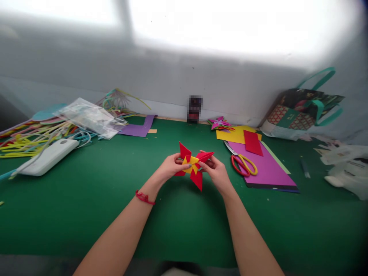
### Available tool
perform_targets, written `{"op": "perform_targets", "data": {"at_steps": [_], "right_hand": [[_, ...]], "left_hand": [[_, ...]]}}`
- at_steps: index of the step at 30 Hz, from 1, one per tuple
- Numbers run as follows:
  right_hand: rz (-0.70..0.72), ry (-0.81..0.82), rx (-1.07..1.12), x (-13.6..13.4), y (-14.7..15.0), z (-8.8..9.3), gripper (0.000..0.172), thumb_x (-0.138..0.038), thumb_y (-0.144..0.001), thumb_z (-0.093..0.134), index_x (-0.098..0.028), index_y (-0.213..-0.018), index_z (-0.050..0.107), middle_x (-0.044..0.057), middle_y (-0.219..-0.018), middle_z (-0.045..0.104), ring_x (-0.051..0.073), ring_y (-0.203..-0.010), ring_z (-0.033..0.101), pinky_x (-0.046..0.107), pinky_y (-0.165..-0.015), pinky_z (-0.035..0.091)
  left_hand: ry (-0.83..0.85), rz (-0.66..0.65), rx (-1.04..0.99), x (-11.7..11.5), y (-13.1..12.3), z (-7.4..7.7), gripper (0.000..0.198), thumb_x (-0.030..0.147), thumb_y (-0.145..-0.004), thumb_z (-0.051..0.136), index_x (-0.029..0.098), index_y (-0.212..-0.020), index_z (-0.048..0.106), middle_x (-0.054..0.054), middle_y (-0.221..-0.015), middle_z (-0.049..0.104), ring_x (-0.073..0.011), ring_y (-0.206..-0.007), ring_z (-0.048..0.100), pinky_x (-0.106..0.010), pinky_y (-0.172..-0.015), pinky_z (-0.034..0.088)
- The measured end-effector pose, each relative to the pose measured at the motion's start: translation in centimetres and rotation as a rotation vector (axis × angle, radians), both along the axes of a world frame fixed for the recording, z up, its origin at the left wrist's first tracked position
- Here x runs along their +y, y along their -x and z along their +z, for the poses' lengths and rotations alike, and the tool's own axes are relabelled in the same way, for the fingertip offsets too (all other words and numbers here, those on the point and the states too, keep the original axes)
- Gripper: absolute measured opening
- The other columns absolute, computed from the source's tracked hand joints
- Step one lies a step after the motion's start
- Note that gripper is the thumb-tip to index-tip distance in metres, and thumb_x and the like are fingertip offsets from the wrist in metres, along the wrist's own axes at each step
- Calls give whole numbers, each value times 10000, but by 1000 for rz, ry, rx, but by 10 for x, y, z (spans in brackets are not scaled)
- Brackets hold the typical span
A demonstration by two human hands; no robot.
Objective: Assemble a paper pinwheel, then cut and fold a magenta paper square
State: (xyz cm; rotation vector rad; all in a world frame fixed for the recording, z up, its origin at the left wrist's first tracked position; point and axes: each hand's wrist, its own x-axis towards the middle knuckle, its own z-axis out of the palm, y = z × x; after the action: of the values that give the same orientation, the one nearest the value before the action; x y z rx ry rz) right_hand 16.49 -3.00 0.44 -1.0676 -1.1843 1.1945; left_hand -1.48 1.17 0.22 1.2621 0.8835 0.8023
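Paper star, red at its points and yellow at its middle, is sitting between both hands' fingers, raised over the green table. The left hand is grasping it from one side, its thumb lying across the yellow middle. The right hand is pinching the opposite side, its thumb resting by the yellow folds, just under a red point that is slanting up and outward. Another red point is hanging below, between the two hands. A red bracelet is circling the left wrist, behind those fingers.

Just to the right of the right fingers, scissors with a red and a yellow handle are lying partly on a purple sheet. Beyond these fingers, a red paper piece is overlapping the purple sheet and a yellow sheet, and a pink folded star is resting by the yellow one. Farther right, a patterned bag is leaning near the wall, and a plastic bag is lying crumpled.

Well left of the left fingers, a white plastic case is lying beside coloured strips, a clear packet is covering some of them, and a cut purple paper is lying forward of the hand.
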Motion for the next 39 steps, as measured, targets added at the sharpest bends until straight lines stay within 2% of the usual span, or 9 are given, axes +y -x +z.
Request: {"op": "perform_targets", "data": {"at_steps": [6,9,11,14,18,22,27,35,39], "right_hand": [[-201,-44,-50,3,7,-6,315,-376,-669,688,-194,-913,608,39,-805,670,190,-738,613,311,-631,508],[-283,-69,-106,3,9,-8,246,-400,-662,689,-191,-756,598,22,-737,641,173,-691,591,297,-619,486],[-301,-72,-109,3,9,-9,245,-407,-661,690,-199,-731,581,5,-710,618,159,-672,578,281,-610,471],[-222,-54,-15,2,11,-9,265,-396,-672,684,-220,-833,568,2,-762,626,164,-729,594,276,-635,476],[-132,12,124,2,12,-9,419,-374,-687,678,-246,-1054,522,4,-798,638,177,-779,614,302,-677,494],[-184,-19,49,3,11,-9,270,-385,-690,673,-210,-879,591,22,-837,642,174,-814,603,293,-723,483],[-205,-37,26,2,12,-9,264,-409,-686,669,-211,-837,581,23,-818,633,179,-795,596,302,-699,496],[-143,37,156,3,10,-7,382,-474,-696,636,-238,-993,590,41,-940,646,201,-845,605,312,-685,503],[-67,76,263,3,11,-3,422,-525,-738,559,-259,-1063,605,40,-1057,624,159,-784,600,277,-629,470]], "left_hand": [[80,127,-17,-5,-6,6,524,296,-604,756,134,-1065,566,-111,-885,686,-246,-808,657,-320,-656,518],[97,133,-37,-6,-9,4,452,269,-596,764,118,-985,591,-113,-868,687,-230,-789,659,-316,-673,516],[107,105,-57,-7,-10,1,390,250,-593,766,109,-917,602,-114,-864,686,-216,-780,658,-312,-695,515],[105,46,-79,-8,-10,-2,348,244,-602,761,114,-888,610,-110,-884,685,-201,-782,655,-309,-723,511],[98,9,-105,-10,-11,-2,361,253,-607,758,118,-911,617,-114,-932,678,-203,-812,649,-315,-750,503],[81,36,-131,-11,-14,-2,373,253,-608,760,106,-917,612,-125,-957,671,-210,-842,644,-319,-770,499],[93,64,-153,-10,-14,-2,393,332,-663,720,123,-974,602,-134,-992,660,-225,-881,636,-320,-759,503],[159,55,-215,-9,-12,4,383,344,-661,723,114,-944,607,-129,-946,664,-206,-820,641,-297,-725,493],[306,-78,-384,-13,-11,8,379,312,-713,688,126,-1029,591,-122,-988,649,-185,-814,636,-283,-734,480]]}}
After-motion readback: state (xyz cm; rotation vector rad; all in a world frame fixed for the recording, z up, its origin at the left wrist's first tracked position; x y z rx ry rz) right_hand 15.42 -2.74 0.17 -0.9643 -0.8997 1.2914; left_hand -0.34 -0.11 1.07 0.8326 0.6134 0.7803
